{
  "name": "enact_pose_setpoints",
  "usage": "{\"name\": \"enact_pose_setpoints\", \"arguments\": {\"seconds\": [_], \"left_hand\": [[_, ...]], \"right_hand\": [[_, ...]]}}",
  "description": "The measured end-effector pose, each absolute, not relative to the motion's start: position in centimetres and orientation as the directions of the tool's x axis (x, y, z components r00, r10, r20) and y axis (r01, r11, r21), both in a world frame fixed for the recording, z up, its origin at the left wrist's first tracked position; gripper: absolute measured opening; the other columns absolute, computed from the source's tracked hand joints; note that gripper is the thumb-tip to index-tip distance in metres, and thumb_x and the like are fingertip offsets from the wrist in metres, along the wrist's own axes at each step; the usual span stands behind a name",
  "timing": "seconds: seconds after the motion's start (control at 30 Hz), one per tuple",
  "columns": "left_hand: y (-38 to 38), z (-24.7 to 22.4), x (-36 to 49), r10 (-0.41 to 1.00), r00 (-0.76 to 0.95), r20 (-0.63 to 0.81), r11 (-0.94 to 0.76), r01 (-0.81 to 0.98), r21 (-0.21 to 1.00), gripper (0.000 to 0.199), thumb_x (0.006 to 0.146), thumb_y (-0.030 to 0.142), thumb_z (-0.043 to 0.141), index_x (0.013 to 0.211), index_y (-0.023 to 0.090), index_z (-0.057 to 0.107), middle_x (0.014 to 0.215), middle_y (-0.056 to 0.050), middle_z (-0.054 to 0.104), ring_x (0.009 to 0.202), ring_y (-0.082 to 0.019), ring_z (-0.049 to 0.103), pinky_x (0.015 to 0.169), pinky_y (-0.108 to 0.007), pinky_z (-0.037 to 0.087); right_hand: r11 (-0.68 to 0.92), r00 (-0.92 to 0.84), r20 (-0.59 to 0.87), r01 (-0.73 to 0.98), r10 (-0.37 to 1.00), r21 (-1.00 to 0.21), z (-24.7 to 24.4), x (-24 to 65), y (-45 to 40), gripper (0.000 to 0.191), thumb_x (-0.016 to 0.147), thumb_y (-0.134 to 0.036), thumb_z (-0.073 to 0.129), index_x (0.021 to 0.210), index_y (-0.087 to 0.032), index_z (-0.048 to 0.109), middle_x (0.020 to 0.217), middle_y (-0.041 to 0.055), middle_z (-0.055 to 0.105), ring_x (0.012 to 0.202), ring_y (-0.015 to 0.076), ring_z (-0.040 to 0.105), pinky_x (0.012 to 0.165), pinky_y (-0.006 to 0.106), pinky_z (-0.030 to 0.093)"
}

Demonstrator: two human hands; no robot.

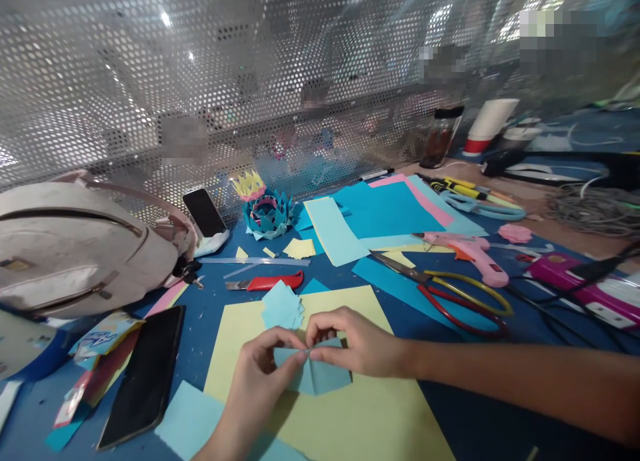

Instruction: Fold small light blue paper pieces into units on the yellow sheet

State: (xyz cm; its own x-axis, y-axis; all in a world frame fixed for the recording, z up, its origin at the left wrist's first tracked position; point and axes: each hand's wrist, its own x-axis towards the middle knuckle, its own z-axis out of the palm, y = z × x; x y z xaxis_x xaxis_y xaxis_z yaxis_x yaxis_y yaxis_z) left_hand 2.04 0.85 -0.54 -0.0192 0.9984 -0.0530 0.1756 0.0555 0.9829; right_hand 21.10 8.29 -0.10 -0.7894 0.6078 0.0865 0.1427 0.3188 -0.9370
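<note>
A small light blue sheet of paper (315,374) with a crease down its middle is held between both hands. My left hand (265,367) pinches its top edge near the centre between thumb and fingers. Right beside it, my right hand (350,341) pinches the same edge with thumb and curled fingers. Under the hands lies a large pale yellow sheet (370,421). Just beyond them rests a pile of light blue paper pieces (283,304). Another light blue sheet (187,417) lies by my left forearm.
A red utility knife (275,282), scissors (450,294) and a pink glue gun (475,254) lie beyond the hands. A folded paper flower (270,214) stands at the back. Left are a phone (145,377) and a bag (85,247); a perforated metal panel (250,81) borders the table.
</note>
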Motion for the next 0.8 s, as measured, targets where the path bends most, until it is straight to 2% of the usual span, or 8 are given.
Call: {"name": "enact_pose_setpoints", "arguments": {"seconds": [0.8], "left_hand": [[0.68,-0.48,1.97,0.998,-0.018,-0.068,0.070,0.173,0.983,0.007,0.077,0.025,0.071,0.071,0.020,0.073,0.074,-0.003,0.072,0.074,-0.018,0.062,0.068,-0.024,0.042]], "right_hand": [[0.283,-0.805,0.079,0.114,0.588,-0.952,-0.33,21.12,8.36,0.011,0.086,-0.028,0.067,0.086,-0.017,0.067,0.078,-0.0009,0.063,0.071,0.0114,0.054,0.064,0.021,0.039]]}}
